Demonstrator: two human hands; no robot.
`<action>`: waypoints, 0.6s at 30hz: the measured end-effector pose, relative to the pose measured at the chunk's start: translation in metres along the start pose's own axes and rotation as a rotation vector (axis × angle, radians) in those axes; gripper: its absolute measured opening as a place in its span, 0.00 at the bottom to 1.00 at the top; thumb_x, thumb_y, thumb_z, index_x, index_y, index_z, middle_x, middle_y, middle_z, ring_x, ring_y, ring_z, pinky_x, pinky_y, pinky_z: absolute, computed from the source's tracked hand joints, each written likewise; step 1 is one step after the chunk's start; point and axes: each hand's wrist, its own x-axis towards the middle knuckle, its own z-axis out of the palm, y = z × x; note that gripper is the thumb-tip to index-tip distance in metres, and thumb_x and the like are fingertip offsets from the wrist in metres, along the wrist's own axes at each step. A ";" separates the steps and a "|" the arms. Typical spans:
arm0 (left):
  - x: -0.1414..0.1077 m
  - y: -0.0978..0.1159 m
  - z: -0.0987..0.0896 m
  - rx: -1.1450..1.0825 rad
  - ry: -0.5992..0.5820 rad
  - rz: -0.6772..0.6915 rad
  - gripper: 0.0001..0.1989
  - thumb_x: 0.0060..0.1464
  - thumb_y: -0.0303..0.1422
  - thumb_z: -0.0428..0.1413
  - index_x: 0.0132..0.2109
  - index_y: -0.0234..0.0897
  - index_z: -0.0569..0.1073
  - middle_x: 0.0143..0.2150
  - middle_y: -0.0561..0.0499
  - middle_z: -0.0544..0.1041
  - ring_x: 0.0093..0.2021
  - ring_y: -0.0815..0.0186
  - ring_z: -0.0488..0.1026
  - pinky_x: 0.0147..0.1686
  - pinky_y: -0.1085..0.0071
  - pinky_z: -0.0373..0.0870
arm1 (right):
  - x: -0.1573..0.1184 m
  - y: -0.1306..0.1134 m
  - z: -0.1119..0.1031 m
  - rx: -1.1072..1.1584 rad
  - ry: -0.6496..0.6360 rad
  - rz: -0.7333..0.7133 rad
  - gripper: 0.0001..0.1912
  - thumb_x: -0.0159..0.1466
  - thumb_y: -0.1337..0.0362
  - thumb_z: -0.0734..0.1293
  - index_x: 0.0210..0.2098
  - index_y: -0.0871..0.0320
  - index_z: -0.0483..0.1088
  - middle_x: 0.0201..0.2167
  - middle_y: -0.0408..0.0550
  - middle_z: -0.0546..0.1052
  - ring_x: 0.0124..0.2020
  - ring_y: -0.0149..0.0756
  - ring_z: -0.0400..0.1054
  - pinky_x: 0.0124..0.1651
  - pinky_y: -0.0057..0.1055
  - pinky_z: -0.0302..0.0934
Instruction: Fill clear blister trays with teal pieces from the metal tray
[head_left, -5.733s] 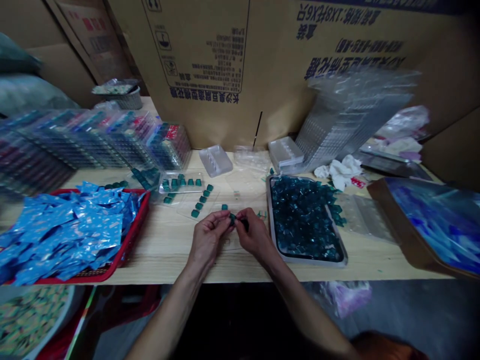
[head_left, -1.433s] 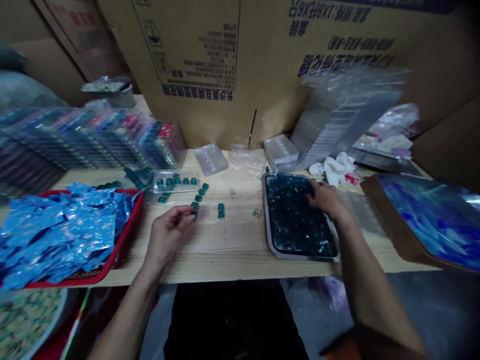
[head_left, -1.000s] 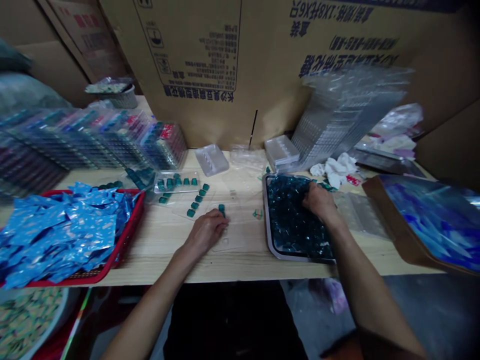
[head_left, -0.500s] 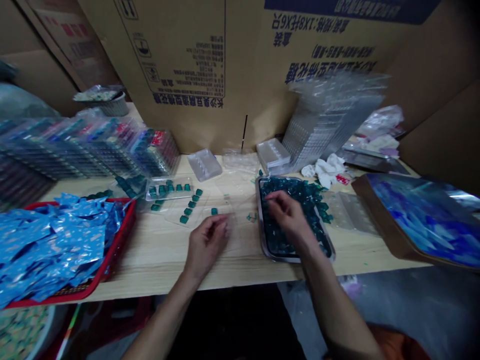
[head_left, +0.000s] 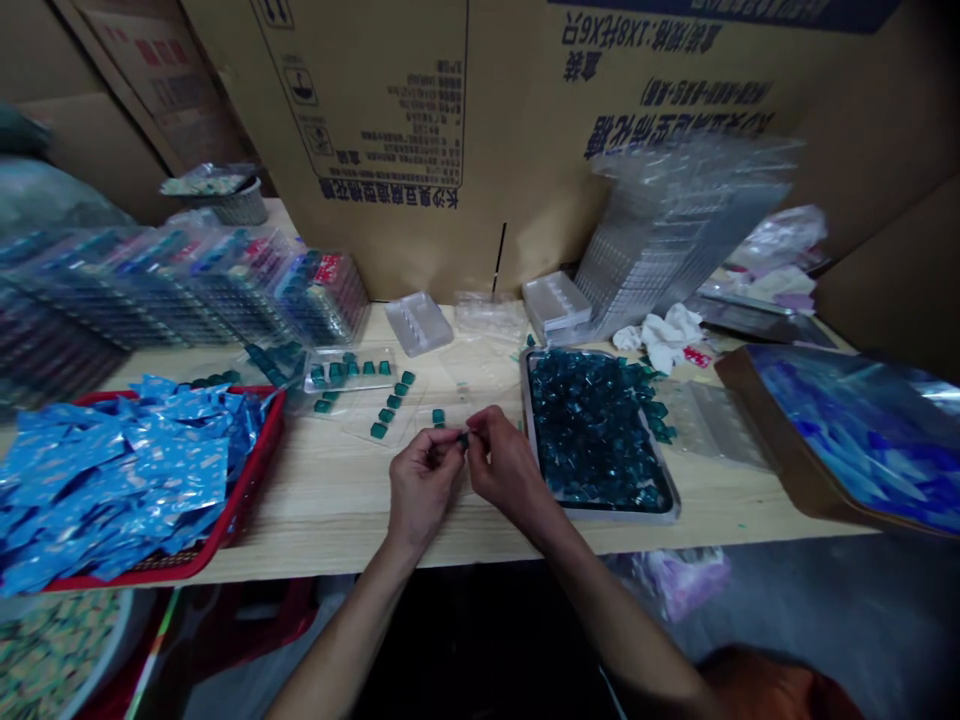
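My left hand point(head_left: 426, 485) and my right hand point(head_left: 508, 468) meet over the table, fingertips pinched together on a small dark-green block point(head_left: 463, 438). The fingers hide most of it. Just beyond my left hand lies a single green block point(head_left: 438, 417) on a thin clear sheet. A short row of green blocks point(head_left: 386, 415) sits further left, beside a clear plastic tray point(head_left: 319, 385) with several more inside. To the right of my right hand stands a metal tray point(head_left: 670, 512) heaped with green blocks point(head_left: 592, 430).
A red basket point(head_left: 244, 490) of blue packets point(head_left: 142, 480) stands at left, filled clear cases point(head_left: 322, 300) behind it. Empty clear trays point(head_left: 420, 322) and a tall tray stack point(head_left: 652, 250) line the back before a big carton point(head_left: 517, 120). A box of blue wrappers point(head_left: 847, 430) is at right.
My right hand has left the metal tray and moved left to meet my left hand. A small green block now shows between their fingertips. The whole view has shifted slightly.
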 end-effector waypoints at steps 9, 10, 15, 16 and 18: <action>0.000 0.007 -0.006 0.145 0.050 0.075 0.08 0.51 0.34 0.61 0.38 0.37 0.81 0.33 0.52 0.79 0.32 0.70 0.73 0.33 0.76 0.68 | -0.004 -0.005 0.000 0.003 -0.107 0.053 0.08 0.62 0.69 0.60 0.41 0.57 0.64 0.29 0.44 0.74 0.27 0.33 0.68 0.32 0.28 0.58; -0.001 0.007 -0.006 0.122 0.051 0.047 0.08 0.50 0.33 0.62 0.38 0.37 0.82 0.32 0.52 0.79 0.31 0.70 0.74 0.33 0.75 0.68 | -0.003 -0.004 0.000 -0.003 -0.103 0.053 0.07 0.61 0.70 0.60 0.40 0.57 0.65 0.28 0.43 0.74 0.27 0.33 0.68 0.32 0.28 0.57; 0.001 0.005 -0.007 -0.299 0.031 -0.261 0.12 0.45 0.35 0.66 0.37 0.34 0.82 0.34 0.49 0.82 0.33 0.68 0.77 0.38 0.74 0.73 | 0.002 0.000 0.001 0.011 -0.072 0.099 0.04 0.61 0.70 0.60 0.34 0.56 0.65 0.25 0.43 0.73 0.26 0.33 0.67 0.30 0.27 0.56; 0.002 0.007 -0.008 -0.390 0.008 -0.320 0.13 0.43 0.35 0.68 0.37 0.33 0.82 0.37 0.47 0.82 0.35 0.68 0.77 0.39 0.74 0.74 | 0.002 0.000 0.001 0.035 -0.077 0.097 0.04 0.61 0.69 0.60 0.34 0.56 0.65 0.26 0.43 0.74 0.27 0.33 0.68 0.31 0.27 0.57; 0.003 0.011 -0.013 -0.487 -0.049 -0.404 0.16 0.39 0.33 0.70 0.38 0.33 0.81 0.40 0.45 0.82 0.38 0.67 0.78 0.42 0.74 0.74 | 0.003 -0.001 -0.003 0.098 -0.119 0.068 0.04 0.63 0.67 0.60 0.35 0.56 0.67 0.28 0.44 0.75 0.29 0.33 0.69 0.32 0.26 0.59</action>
